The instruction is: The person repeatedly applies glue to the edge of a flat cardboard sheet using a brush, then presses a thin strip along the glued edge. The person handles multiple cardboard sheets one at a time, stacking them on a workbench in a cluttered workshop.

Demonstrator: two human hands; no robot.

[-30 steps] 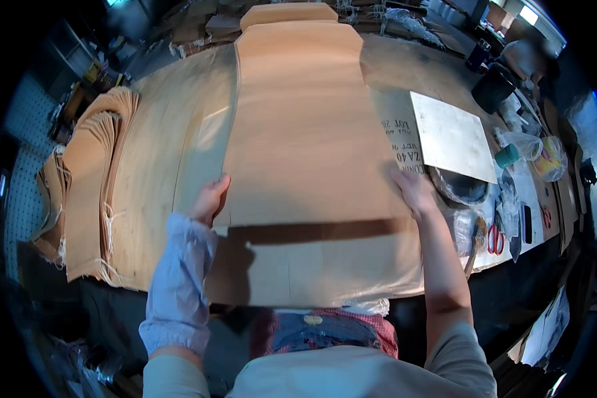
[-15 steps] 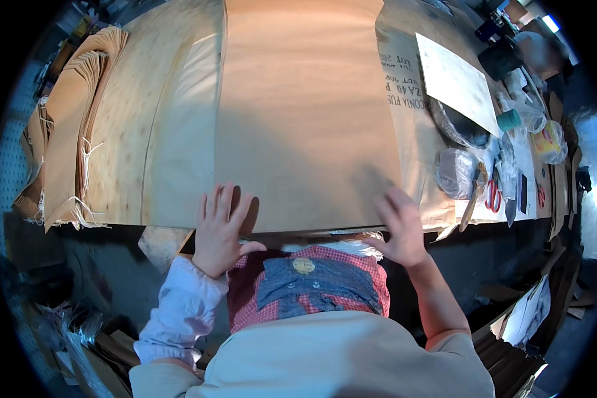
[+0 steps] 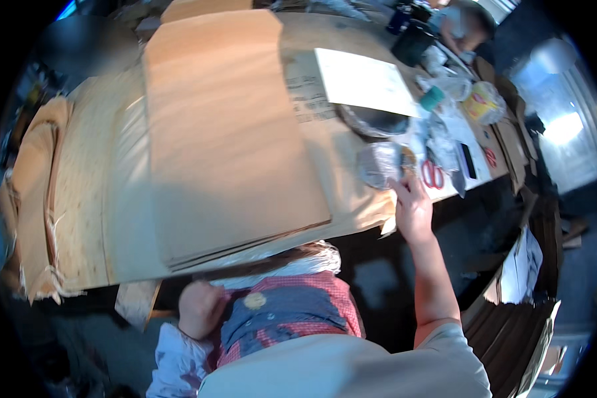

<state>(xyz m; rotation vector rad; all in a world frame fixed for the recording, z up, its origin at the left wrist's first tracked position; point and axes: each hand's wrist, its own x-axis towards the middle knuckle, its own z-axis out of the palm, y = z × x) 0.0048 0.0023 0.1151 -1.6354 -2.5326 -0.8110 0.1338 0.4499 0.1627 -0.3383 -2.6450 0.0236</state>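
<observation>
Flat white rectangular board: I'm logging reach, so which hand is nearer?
Right. The right hand is below the board in the picture, toward its right end; the left hand is farther off, lower left, off the wooden table.

Paper stacks [image 3: 225, 132] on wooden table [image 3: 86, 199]

The left hand [image 3: 201, 309] is blurred, and a white board [image 3: 365, 83] partly hides the dark basin [image 3: 380, 123].

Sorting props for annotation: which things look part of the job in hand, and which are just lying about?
Likely in the job:
- brown paper stack
- brush-like tool, at the right hand

Apparently just lying about:
- red-handled scissors
- black phone
- green cylinder
</observation>
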